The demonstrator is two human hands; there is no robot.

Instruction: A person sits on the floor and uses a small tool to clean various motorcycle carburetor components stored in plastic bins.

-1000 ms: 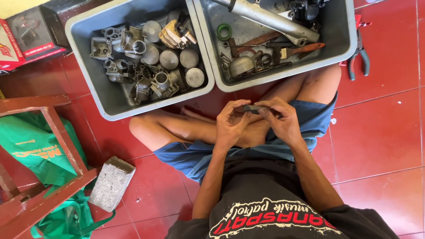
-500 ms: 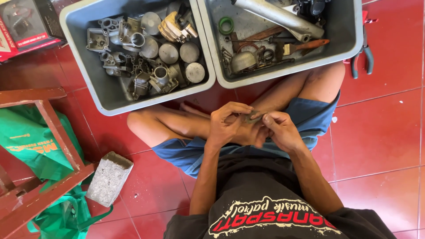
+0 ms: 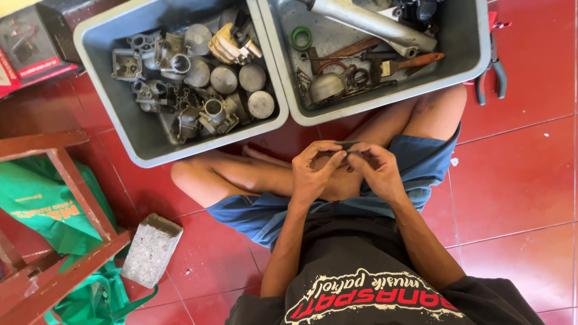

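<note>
I sit cross-legged on a red tiled floor. My left hand (image 3: 316,171) and my right hand (image 3: 376,171) meet above my lap and both pinch a small dark metal part (image 3: 348,145) between their fingertips. The part is mostly hidden by my fingers, so its shape is unclear. In front of my knees stand two grey plastic tubs. The left tub (image 3: 99,90) holds several grey metal engine parts, pistons and carburettor bodies. The right tub (image 3: 475,54) holds a metal tube, a green ring, springs and a wooden-handled brush (image 3: 415,62).
Pliers with blue-grey handles (image 3: 490,75) lie on the tiles right of the right tub. A grey concrete block (image 3: 150,250) lies by my left knee. A red wooden frame (image 3: 57,180) and green bag (image 3: 42,207) are at left; a red box (image 3: 27,45) sits top left.
My hands stayed together over my lap, fingers shifting slightly around the small part. The view drifted a little; nothing else moved.
</note>
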